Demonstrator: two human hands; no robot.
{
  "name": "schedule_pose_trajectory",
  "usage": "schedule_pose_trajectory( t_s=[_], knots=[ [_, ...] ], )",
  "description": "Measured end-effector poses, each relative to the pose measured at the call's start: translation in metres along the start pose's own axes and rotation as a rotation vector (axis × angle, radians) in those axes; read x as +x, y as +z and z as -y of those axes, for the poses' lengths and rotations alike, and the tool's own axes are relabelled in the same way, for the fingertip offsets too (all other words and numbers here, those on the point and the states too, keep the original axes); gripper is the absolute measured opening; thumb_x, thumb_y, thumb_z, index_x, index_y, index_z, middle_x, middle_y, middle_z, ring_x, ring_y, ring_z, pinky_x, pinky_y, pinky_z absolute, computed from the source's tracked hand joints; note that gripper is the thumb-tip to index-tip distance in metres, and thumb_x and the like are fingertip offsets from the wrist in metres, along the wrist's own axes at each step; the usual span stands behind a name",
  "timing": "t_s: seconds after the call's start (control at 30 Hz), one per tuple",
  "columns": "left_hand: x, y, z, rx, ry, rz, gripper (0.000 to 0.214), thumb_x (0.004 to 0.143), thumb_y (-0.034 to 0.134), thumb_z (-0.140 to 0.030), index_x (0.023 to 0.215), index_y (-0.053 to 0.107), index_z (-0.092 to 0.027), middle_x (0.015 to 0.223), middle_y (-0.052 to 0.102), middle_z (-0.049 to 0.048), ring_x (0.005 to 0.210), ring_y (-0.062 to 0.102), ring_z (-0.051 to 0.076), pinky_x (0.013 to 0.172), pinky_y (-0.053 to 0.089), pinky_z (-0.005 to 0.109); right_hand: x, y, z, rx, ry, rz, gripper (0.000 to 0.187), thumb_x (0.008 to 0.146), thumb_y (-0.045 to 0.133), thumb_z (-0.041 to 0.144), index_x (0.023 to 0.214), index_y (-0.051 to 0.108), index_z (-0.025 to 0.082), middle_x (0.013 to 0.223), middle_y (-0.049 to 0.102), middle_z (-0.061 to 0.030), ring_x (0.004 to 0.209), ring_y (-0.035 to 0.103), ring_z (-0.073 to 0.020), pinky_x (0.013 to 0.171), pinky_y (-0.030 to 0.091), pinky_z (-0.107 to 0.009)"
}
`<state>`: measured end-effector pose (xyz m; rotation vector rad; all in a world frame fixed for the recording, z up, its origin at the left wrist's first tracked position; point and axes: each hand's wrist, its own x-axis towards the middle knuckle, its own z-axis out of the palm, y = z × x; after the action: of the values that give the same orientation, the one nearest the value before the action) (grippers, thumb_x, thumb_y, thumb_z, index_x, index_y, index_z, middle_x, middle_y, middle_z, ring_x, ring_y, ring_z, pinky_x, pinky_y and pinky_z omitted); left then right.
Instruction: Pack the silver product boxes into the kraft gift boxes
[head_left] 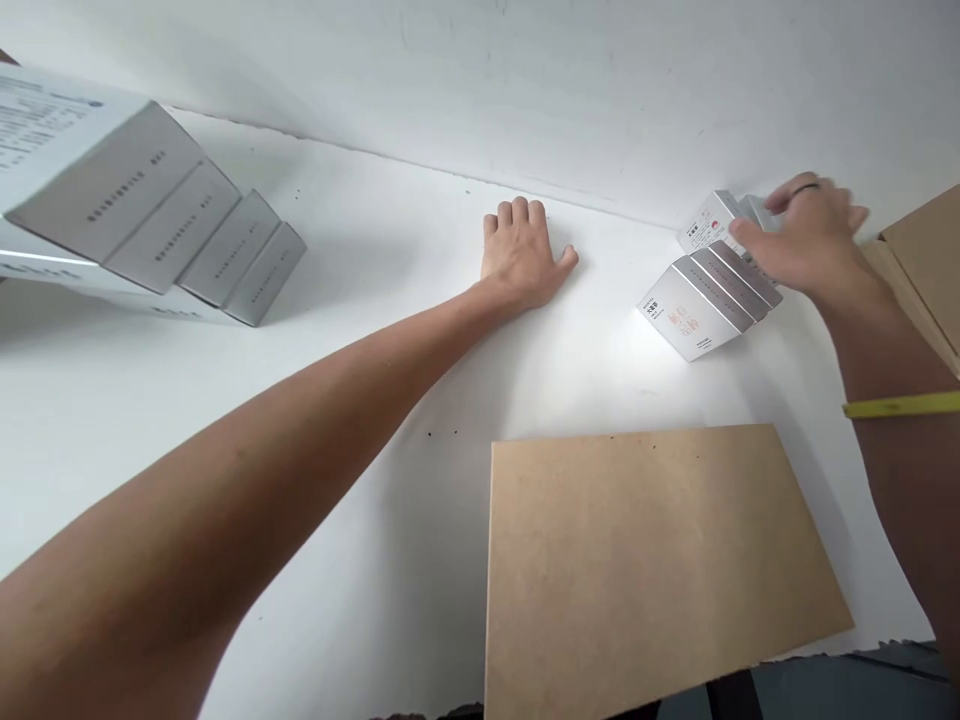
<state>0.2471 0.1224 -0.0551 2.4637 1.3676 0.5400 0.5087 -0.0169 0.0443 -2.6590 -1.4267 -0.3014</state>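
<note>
Head view: brace on counter [360,580] with left hand [523,252], loosely open, empty; handle far-right silver boxes [694,312] gently with right hand [811,238], half-curled, cannot tell whether gripping.

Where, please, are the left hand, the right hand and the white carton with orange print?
Left hand [519,250], head view: on the back of the hand.
Right hand [811,237], head view: on the back of the hand.
White carton with orange print [688,314], head view: on its printed face.

A brown cardboard piece [660,570] lies at the near edge of the white tabletop [360,240]; a pale wall [600,90] runs behind, and creased cardboard [926,260] shows far right
</note>
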Motion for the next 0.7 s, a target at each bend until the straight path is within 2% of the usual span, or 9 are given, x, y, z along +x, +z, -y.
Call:
schedule_pose_trajectory(
  t_s=[0.1, 0.2, 0.27, 0.33, 0.43, 0.57, 0.7],
  knots=[
    [-0.001, -0.001, -0.002, 0.009, -0.011, 0.003, 0.053, 0.098, 0.049, -0.048, 0.135, 0.053, -0.011, 0.144, 0.054, 0.0216, 0.141, 0.046, 0.042, 0.124, 0.033, 0.053, 0.021, 0.004, 0.026, 0.0, 0.038, 0.079, 0.049, 0.101, 0.074, 0.049, 0.126, 0.056, 0.01, 0.134, 0.061, -0.0158, 0.144, 0.039, -0.0363, 0.12, 0.029, -0.054],
    [-0.002, -0.003, -0.004, 0.026, -0.015, 0.01, 0.052, 0.098, 0.048, -0.047, 0.134, 0.054, -0.01, 0.142, 0.054, 0.022, 0.141, 0.046, 0.041, 0.124, 0.033, 0.052, 0.035, 0.004, 0.036, -0.029, 0.064, 0.127, 0.071, 0.091, 0.086, 0.049, 0.132, 0.052, 0.003, 0.132, 0.062, -0.0205, 0.143, 0.039, -0.0421, 0.118, 0.026, -0.061],
    [-0.002, -0.003, -0.005, 0.038, -0.014, 0.012, 0.051, 0.098, 0.048, -0.047, 0.133, 0.055, -0.01, 0.142, 0.055, 0.0218, 0.14, 0.047, 0.041, 0.123, 0.034, 0.052, 0.04, 0.004, 0.037, -0.027, 0.11, 0.174, 0.08, 0.084, 0.093, 0.048, 0.134, 0.051, 0.001, 0.129, 0.062, -0.0232, 0.143, 0.039, -0.0482, 0.114, 0.031, -0.066],
    [-0.002, -0.003, -0.005, 0.054, -0.006, 0.008, 0.05, 0.098, 0.048, -0.047, 0.132, 0.056, -0.011, 0.141, 0.057, 0.0217, 0.139, 0.049, 0.041, 0.122, 0.036, 0.053, 0.041, 0.003, 0.036, -0.004, 0.141, 0.196, 0.074, 0.084, 0.094, 0.037, 0.136, 0.052, 0.004, 0.128, 0.063, -0.0219, 0.138, 0.044, -0.0481, 0.108, 0.04, -0.065],
    [-0.001, -0.001, -0.004, 0.084, 0.002, -0.006, 0.048, 0.099, 0.048, -0.047, 0.13, 0.057, -0.011, 0.139, 0.059, 0.0214, 0.136, 0.051, 0.04, 0.12, 0.038, 0.052, 0.035, 0.0, 0.035, 0.034, 0.134, 0.189, 0.053, 0.091, 0.086, 0.022, 0.134, 0.058, 0.01, 0.126, 0.064, -0.0171, 0.126, 0.057, -0.0383, 0.104, 0.048, -0.058],
    [0.0, 0.0, -0.003, 0.093, 0.01, -0.014, 0.045, 0.099, 0.048, -0.046, 0.127, 0.059, -0.013, 0.137, 0.06, 0.0208, 0.135, 0.052, 0.04, 0.118, 0.04, 0.052, 0.016, -0.017, 0.026, 0.057, 0.101, 0.136, 0.036, 0.099, 0.076, 0.025, 0.131, 0.062, 0.015, 0.12, 0.066, -0.0124, 0.119, 0.061, -0.0308, 0.104, 0.049, -0.052],
    [0.0, 0.0, -0.003, 0.084, 0.017, -0.016, 0.043, 0.1, 0.047, -0.045, 0.126, 0.059, -0.013, 0.136, 0.06, 0.0209, 0.135, 0.052, 0.04, 0.118, 0.04, 0.052, -0.01, -0.042, -0.008, 0.063, 0.16, 0.09, 0.028, 0.104, 0.067, 0.028, 0.131, 0.062, 0.023, 0.115, 0.068, -0.0076, 0.108, 0.062, -0.0255, 0.098, 0.05, -0.047]
  ],
)
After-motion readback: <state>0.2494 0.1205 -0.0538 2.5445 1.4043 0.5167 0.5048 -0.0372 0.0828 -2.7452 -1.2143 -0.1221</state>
